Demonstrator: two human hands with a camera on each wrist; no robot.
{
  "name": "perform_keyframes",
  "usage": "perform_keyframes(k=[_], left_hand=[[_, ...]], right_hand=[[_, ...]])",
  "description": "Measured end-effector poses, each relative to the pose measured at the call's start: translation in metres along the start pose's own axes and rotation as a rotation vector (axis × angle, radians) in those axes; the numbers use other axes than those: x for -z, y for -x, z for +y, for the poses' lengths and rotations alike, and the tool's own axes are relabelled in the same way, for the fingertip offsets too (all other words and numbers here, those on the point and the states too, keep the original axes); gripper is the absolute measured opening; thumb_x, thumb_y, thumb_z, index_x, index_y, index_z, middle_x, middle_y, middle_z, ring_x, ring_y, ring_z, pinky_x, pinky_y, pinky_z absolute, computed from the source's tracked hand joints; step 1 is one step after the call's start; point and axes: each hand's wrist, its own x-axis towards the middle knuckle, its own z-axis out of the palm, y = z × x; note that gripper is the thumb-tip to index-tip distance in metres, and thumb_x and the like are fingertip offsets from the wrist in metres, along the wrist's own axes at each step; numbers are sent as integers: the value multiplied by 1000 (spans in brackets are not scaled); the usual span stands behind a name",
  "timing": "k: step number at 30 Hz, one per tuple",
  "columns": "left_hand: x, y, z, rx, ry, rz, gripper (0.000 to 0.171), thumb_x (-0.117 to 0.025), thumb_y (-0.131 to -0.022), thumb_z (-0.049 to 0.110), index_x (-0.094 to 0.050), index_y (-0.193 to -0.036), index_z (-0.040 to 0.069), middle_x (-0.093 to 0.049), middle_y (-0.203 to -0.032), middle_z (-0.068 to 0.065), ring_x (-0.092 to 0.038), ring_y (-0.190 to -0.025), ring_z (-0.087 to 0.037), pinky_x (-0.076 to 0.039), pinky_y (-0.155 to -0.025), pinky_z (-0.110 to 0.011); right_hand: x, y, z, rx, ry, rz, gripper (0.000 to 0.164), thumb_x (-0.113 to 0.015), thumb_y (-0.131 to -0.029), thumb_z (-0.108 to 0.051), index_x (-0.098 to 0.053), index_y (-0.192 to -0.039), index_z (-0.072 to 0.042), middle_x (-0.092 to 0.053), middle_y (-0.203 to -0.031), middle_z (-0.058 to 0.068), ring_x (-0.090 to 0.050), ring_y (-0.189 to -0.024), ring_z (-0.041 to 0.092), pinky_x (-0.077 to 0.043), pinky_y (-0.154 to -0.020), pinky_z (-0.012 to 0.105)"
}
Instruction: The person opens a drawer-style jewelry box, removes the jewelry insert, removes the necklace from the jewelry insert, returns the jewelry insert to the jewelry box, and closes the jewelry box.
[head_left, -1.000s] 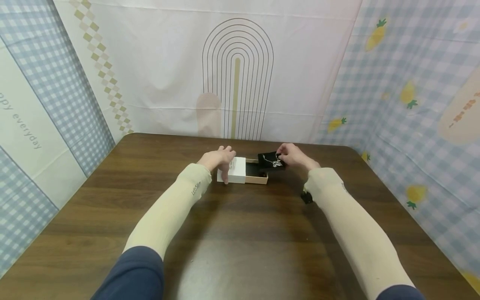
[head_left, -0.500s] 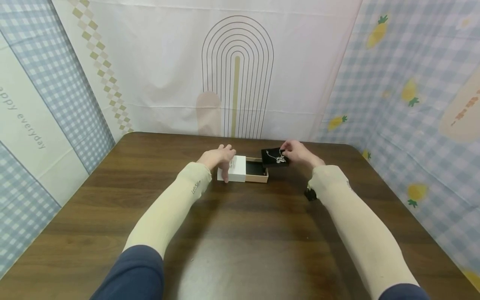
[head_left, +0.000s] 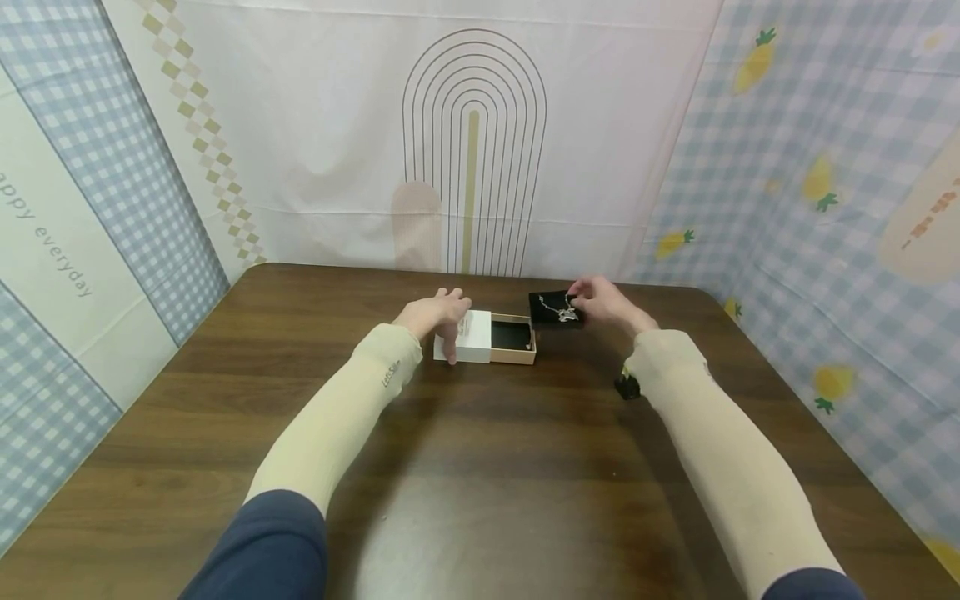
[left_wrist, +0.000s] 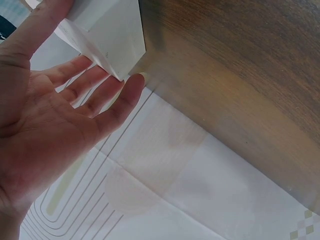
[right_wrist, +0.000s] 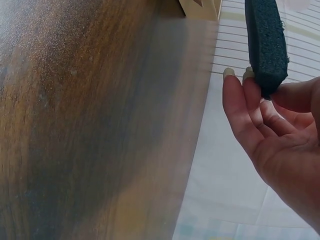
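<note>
My left hand (head_left: pixel 437 318) grips the closed end of a white box sleeve (head_left: pixel 474 337), thumb on the near side and fingers along the far side. From the sleeve's right end sticks a tan drawer (head_left: pixel 513 360) with a black inside. My right hand (head_left: pixel 604 302) pinches the right edge of a black foam pad (right_wrist: pixel 269 45) between thumb and fingers. A silver chain with a pendant (head_left: pixel 567 315) lies across the pad's top, its kind of jewellery hard to tell. The pad is held up just right of the drawer, apart from it.
The box sits toward the back of a brown wooden table (head_left: pixel 480 467). A white patterned cloth (head_left: pixel 330 150) hangs behind the far edge, and a blue checked cloth (head_left: pixel 795 275) hangs on the right.
My right hand has carried the foam pad and chain right and slightly back, from over the drawer's end to beside it, baring more of the drawer. The left hand keeps its place.
</note>
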Motion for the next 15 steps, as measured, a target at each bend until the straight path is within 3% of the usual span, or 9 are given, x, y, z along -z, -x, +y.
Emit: perform_keyframes(k=[7, 15], left_hand=[[0, 1, 0, 1, 3, -3, 99, -91, -61, 26, -36, -141, 5, -34, -145, -15, -29, -138, -33, -41, -110, -50], [1, 1, 1, -1, 10, 1, 98, -91, -61, 25, -37, -140, 5, -34, -145, -15, -29, -138, -33, -41, -111, -50]], right_hand=[[4, 3, 3, 10, -14, 14, 27, -50, -95, 1, -48, -119, 13, -61, -104, 29, -56, -63, 10, -52, -59, 22], [9, 5, 5, 6, -31, 18, 28, -49, -96, 0, -47, -121, 13, -59, -109, 32, -56, -64, 10, -58, -66, 32]])
